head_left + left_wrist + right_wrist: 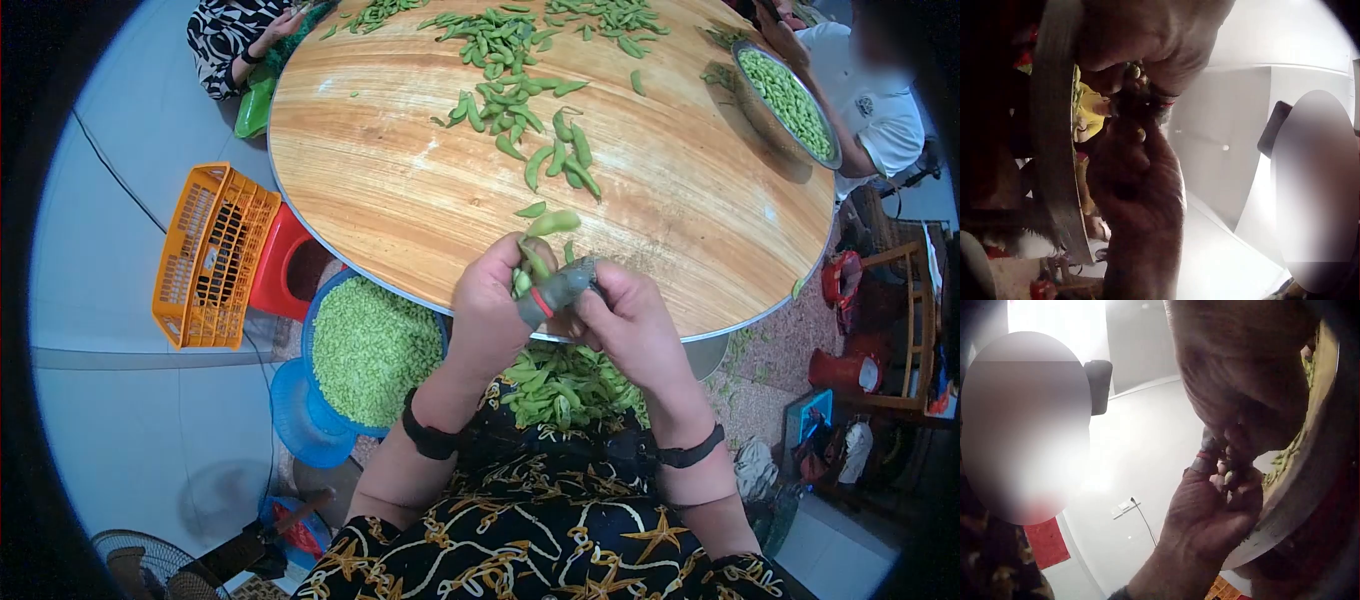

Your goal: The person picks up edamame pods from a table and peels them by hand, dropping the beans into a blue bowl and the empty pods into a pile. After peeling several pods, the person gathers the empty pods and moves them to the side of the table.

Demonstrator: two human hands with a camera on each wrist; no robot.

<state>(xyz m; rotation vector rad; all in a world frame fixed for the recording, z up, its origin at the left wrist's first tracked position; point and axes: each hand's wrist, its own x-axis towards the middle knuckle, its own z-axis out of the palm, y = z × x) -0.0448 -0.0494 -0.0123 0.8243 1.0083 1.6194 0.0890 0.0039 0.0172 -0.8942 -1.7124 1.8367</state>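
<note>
**Green pod (536, 262) gripped in left hand (488, 305) at the edge of a round wooden surface (370, 190)**

The green pod is held between the curled fingers of the left hand, near the rim of the surface, and pale beans (521, 282) are seen beside it. The left thumb is covered by a grey sleeve (562, 287), around which a red band (541, 302) is wrapped. The right hand (632, 325) is brought up close to the tip of the sleeve with its fingers curled; whether anything is pinched there cannot be told, as the fingertips are partly hidden. A paler pod (553, 223) is seen just beyond the left fingers.

Farther across the surface, loose pods (508, 105) are scattered in a trail, and a metal bowl (745, 95) filled with shelled beans (785, 100) is set near the edge on the right. More pods (560, 385) are heaped below the hands, close to the patterned clothing (520, 510). To the left, a blue basin (309, 375) is filled with a large heap of beans (375, 350), near a red stool (275, 270) and an orange basket (185, 265). At the far side, two other people (225, 45) (880, 110) are partly seen.
</note>
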